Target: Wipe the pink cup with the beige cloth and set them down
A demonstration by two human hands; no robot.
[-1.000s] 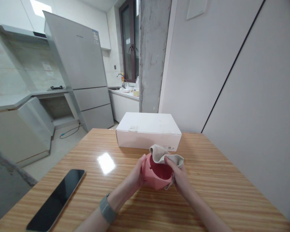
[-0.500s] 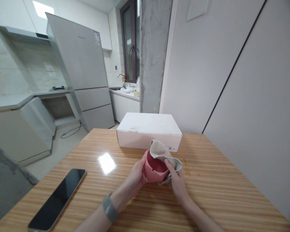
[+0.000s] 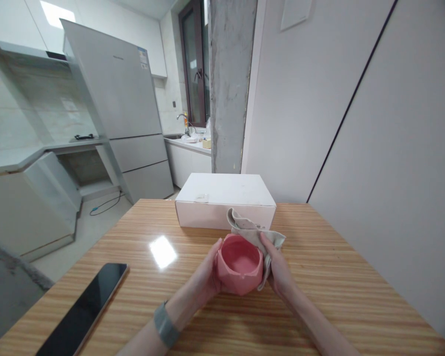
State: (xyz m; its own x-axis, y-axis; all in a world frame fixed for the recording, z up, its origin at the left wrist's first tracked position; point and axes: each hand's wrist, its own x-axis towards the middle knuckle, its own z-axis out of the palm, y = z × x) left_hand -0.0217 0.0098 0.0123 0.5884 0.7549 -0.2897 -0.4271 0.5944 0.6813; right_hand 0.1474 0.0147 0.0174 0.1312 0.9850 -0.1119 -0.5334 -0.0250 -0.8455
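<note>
A pink faceted ceramic bowl [image 3: 239, 264] sits low over the table, its opening tilted up toward me and its inside visible. My left hand [image 3: 207, 271] cups its left side, and a grey band circles that wrist. My right hand [image 3: 280, 264] presses a crumpled beige cloth [image 3: 258, 236] against the bowl's right side. The cloth drapes behind the rim and hangs down past the right flank. Whether the bowl touches the tabletop is hidden by my hands.
A white cardboard box [image 3: 225, 202] stands just beyond the cloth on the striped wooden table [image 3: 330, 277]. A black-screened smartphone [image 3: 82, 309] lies at the near left. Behind the table are a pillar, a refrigerator and kitchen counters with a faucet.
The bowl has rotated so its opening faces up toward me. The cloth has slid from the rim's inside to the back and right side. My view has shifted slightly.
</note>
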